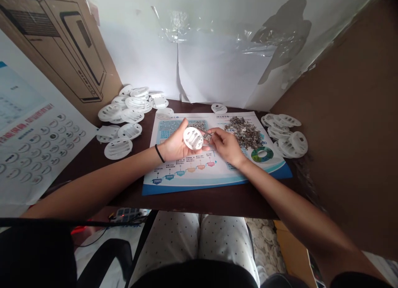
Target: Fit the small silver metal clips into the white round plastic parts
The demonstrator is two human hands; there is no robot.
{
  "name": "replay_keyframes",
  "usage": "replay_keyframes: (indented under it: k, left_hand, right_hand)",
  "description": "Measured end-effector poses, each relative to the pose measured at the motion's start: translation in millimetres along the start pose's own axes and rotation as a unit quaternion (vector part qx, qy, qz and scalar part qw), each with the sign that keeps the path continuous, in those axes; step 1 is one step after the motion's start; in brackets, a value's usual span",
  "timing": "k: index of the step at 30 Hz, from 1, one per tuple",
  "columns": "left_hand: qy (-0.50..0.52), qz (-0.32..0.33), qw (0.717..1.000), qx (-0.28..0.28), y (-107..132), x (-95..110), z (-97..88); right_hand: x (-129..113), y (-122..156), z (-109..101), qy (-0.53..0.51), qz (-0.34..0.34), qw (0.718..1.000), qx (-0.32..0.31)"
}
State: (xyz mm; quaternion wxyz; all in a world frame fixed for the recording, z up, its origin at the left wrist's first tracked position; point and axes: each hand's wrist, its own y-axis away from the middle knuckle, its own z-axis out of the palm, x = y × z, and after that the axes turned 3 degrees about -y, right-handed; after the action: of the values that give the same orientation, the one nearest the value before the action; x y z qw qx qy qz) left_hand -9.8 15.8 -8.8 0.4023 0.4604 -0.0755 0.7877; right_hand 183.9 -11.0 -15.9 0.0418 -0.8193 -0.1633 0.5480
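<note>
My left hand (174, 146) is closed around a round white plastic disc (193, 138), held palm up above the printed poster (186, 172) on the dark table. My right hand (226, 145) sits just right of the disc, fingertips pinched on a small metal piece (207, 134) at the disc's edge. A pile of small grey metal pieces (245, 132) lies on the poster right beside my right hand. A smaller scatter of the same pieces (197, 125) lies behind the disc.
Several white discs are heaped at the back left (130, 109) and another stack at the right (287, 136). A cardboard box (62, 43) leans at the left, a brown board (348, 113) walls the right. The table's front edge (192, 205) is above my knees.
</note>
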Motion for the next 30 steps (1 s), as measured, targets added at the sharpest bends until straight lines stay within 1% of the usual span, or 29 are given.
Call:
replay_keyframes:
  k: [1, 3, 5, 7, 9, 11, 13, 15, 18, 20, 22, 24, 26, 28, 30]
  left_hand:
    - [-0.009, 0.002, 1.0, 0.005, 0.6, 0.3, 1.2]
    - [-0.039, 0.006, 0.999, 0.012, 2.0, 0.9, 4.4]
    - [-0.075, 0.018, 0.997, 0.012, 3.3, 1.2, 7.3]
    - [-0.101, 0.032, 0.994, 0.007, 4.2, 0.8, 8.7]
    - [-0.107, 0.037, 0.994, 0.008, 4.3, -0.4, 8.0]
    - [-0.1, 0.04, 0.994, 0.023, 3.8, -1.5, 6.5]
    - [-0.1, 0.052, 0.992, 0.055, 3.4, -1.7, 5.7]
    - [-0.115, 0.06, 0.988, 0.089, 3.7, -0.3, 6.6]
    - [-0.137, 0.055, 0.982, 0.116, 5.2, 3.6, 9.5]
    - [-0.143, 0.054, 0.982, 0.114, 6.4, 6.0, 10.0]
    - [-0.149, 0.05, 0.983, 0.095, 7.2, 7.5, 8.3]
    - [-0.154, 0.036, 0.985, 0.071, 7.4, 8.0, 5.3]
    - [-0.15, 0.023, 0.987, 0.058, 7.1, 7.7, 3.2]
    - [-0.142, 0.016, 0.988, 0.062, 6.9, 7.3, 3.6]
    - [-0.138, 0.009, 0.987, 0.078, 7.2, 7.0, 6.5]
  right_hand:
    - [-0.4, 0.1, -1.6, 0.074, -0.021, 0.997, 0.007]
    - [-1.3, 0.4, -3.8, 0.195, -0.042, 0.98, 0.006]
    - [-1.6, 0.8, -4.5, 0.266, -0.048, 0.963, -0.01]
    - [-1.3, 1.3, -4.2, 0.294, -0.054, 0.954, -0.018]
    - [-0.8, 1.8, -4.1, 0.294, -0.073, 0.953, -0.011]
    - [-0.2, 1.7, -4.9, 0.281, -0.104, 0.954, 0.0]
    - [1.1, 1.0, -6.6, 0.263, -0.134, 0.956, 0.007]
    - [3.7, -0.2, -8.1, 0.244, -0.149, 0.958, 0.007]
    - [8.9, -2.3, -8.1, 0.232, -0.167, 0.958, -0.01]
    - [11.6, -3.2, -7.1, 0.236, -0.178, 0.955, -0.023]
    - [12.6, -3.7, -6.6, 0.242, -0.18, 0.953, -0.026]
    - [12.1, -3.8, -7.0, 0.245, -0.174, 0.954, -0.025]
    - [11.6, -3.9, -8.0, 0.245, -0.174, 0.953, -0.025]
    - [12.3, -4.1, -8.7, 0.242, -0.188, 0.951, -0.028]
    - [15.0, -4.7, -9.0, 0.24, -0.205, 0.948, -0.031]
